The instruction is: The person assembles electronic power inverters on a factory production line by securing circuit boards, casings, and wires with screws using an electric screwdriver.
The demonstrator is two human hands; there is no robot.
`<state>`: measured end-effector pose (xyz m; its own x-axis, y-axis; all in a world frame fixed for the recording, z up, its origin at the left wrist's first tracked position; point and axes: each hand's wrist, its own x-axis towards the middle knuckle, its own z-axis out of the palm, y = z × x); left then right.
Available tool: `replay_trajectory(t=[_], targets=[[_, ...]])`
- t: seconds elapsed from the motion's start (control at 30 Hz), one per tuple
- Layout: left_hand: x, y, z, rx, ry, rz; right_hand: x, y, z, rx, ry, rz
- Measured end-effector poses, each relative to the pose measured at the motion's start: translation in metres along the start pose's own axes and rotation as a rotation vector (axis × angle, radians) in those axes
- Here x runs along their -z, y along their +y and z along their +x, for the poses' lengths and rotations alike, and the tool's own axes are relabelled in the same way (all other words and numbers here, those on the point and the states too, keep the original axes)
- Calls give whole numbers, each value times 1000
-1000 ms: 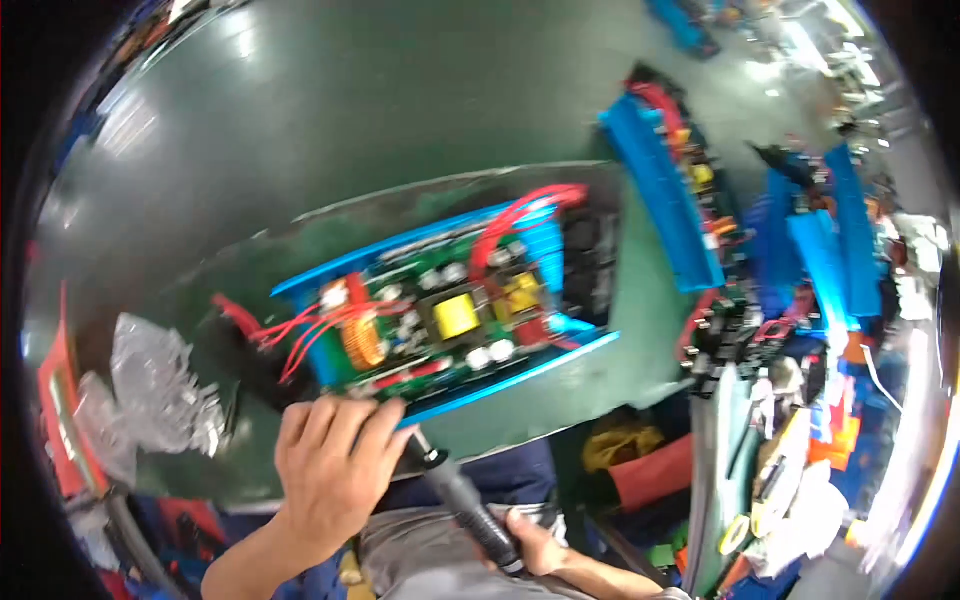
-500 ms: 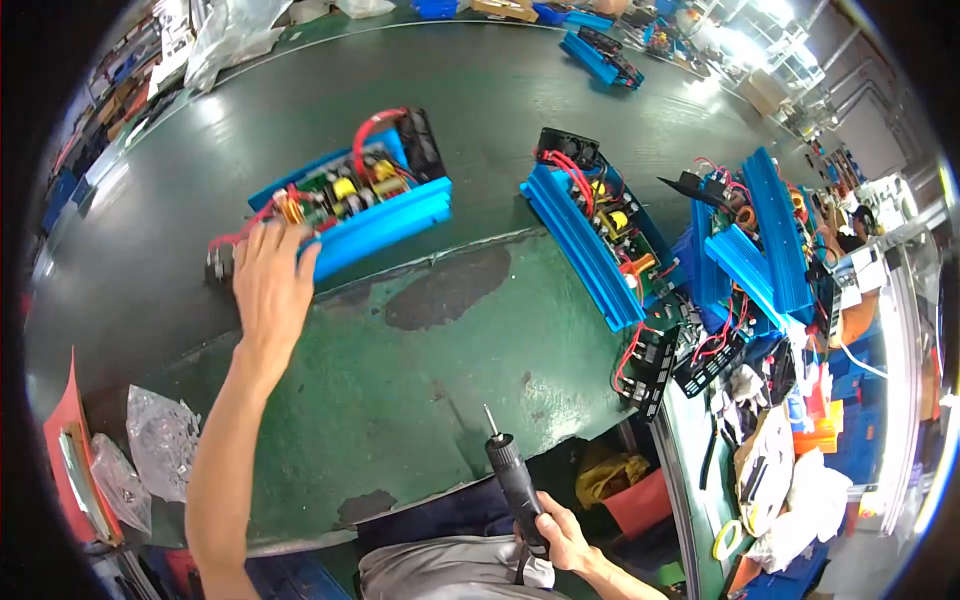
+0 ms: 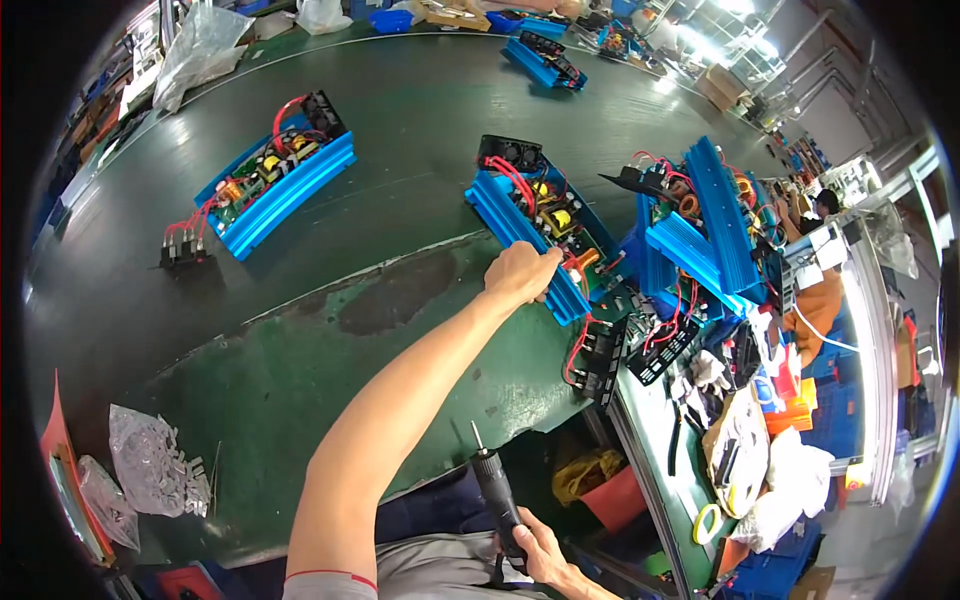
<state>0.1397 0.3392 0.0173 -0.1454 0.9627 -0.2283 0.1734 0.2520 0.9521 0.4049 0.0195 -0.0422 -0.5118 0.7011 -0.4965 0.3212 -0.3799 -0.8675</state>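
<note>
Apparently the step in hand is taking hold of an open-topped blue unit [image 3: 500, 217], which lies at 1 o'clock of the view, its length running from 11 to 5 o'clock. The left hand [image 3: 522, 272] is on its 7 o'clock wall, toward the lower end, knuckles bent; the fingertips are partly hidden, so I cannot tell whether they pinch the wall or only press on it. The right hand [image 3: 540, 545], at 6 o'clock, wraps its fingers round a black power screwdriver [image 3: 497, 500], whose bit points to 11 o'clock and touches nothing.

Drawing the unit down onto the green tabletop [image 3: 290, 400] toward 7 o'clock would, I judge, call for a firm grip on that wall and a slow pull. The black end plate [image 3: 605, 360] at 4 o'clock hangs by red wires [image 3: 577, 355] and could snag on the blue units [image 3: 720, 215] crowded at 2 o'clock. The screwdriver would best stay low until the unit sits flat. Another blue unit [image 3: 290, 205] rests apart at 10 o'clock.
</note>
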Motion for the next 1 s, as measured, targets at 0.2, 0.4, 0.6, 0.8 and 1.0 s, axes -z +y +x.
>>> replay_trajectory(t=[0.2,0.4,0.6,0.8,1.0], targets=[[13,32,-10,21,57,117,14,-3,-12,105,160,68],[62,14,-21,35,44,149,43,-36,-4,398,479,181],[82,10,-87,105,45,129,107,-95,24,192,549,183],[78,-3,-166,273,186,86,140,-159,72,440,680,-883],[43,1,-232,441,371,-89,130,-191,45,443,84,-624]])
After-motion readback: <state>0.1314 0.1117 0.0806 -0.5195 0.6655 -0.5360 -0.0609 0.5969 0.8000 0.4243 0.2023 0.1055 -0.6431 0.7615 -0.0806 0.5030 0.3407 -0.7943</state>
